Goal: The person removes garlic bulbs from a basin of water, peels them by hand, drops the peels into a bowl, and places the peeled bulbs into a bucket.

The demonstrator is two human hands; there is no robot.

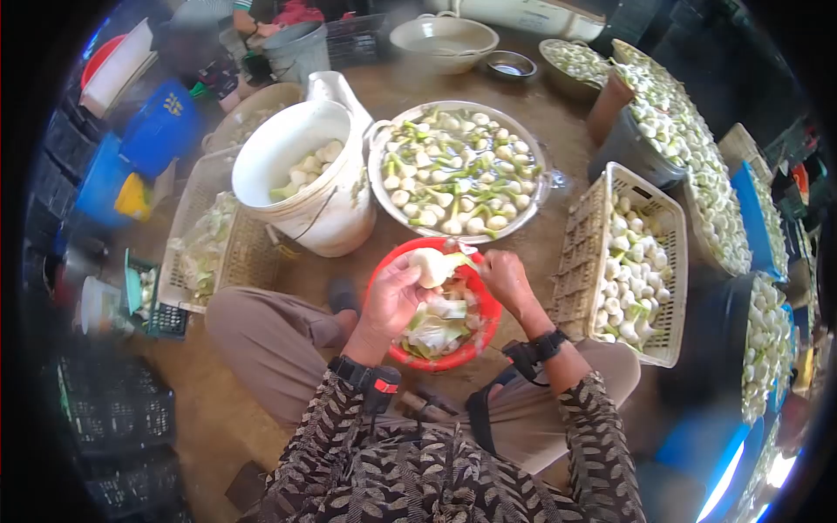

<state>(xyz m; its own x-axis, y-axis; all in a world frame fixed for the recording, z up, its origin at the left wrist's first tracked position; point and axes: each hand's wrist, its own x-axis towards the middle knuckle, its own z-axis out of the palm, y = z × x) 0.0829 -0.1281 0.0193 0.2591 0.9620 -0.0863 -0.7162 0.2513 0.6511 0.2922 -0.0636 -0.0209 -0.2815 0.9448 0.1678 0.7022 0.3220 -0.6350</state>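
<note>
My left hand (391, 301) is closed around a white garlic bulb (427, 267) with a short green stem, above the red basin (490, 324). My right hand (509, 281) is closed just right of the stem; whatever its fingers hold, if anything, is hidden. Pale peelings (436, 331) lie in the red basin between my knees. Beyond it, a wide round basin (542, 187) holds water with many stemmed bulbs floating in it. A white bucket (305, 213) stands to the left with several bulbs inside.
At right stands a cream crate (676, 261) of bulbs, with large heaps of bulbs (684, 131) behind it. Another crate (179, 253) with leafy scraps sits at left. Blue tubs (161, 126) and a grey bucket (296, 52) are farther back, near another person's arm (248, 24).
</note>
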